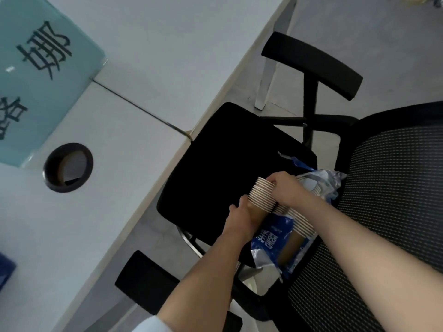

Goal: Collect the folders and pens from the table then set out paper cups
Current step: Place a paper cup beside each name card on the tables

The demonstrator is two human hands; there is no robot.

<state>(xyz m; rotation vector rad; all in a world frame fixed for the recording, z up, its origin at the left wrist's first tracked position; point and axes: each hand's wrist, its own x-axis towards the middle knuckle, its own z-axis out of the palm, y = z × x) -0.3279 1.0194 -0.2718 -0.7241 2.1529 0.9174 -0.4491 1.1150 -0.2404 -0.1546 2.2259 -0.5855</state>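
No folders or pens show on the visible table (115,164) and no cups stand on it yet: on the chair seat (215,164), left hand (242,216) and right hand (287,190) grip the nested paper cups (262,196), part-drawn from their blue wrapper (275,238).

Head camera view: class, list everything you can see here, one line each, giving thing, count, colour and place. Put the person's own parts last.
table: one, white, left side
name sign: one, pale teal with dark characters, on the table, upper left
cable hole: one, black-rimmed, in the tabletop
blue object: one, partly cut off at left edge
office chair: one, black, mesh back, beside the table
paper cups: one nested stack, count unclear, pale rims, over the chair seat
plastic bag: one, blue and silver, on the seat
left hand: holding the stack's end
right hand: fingers on the cup rims
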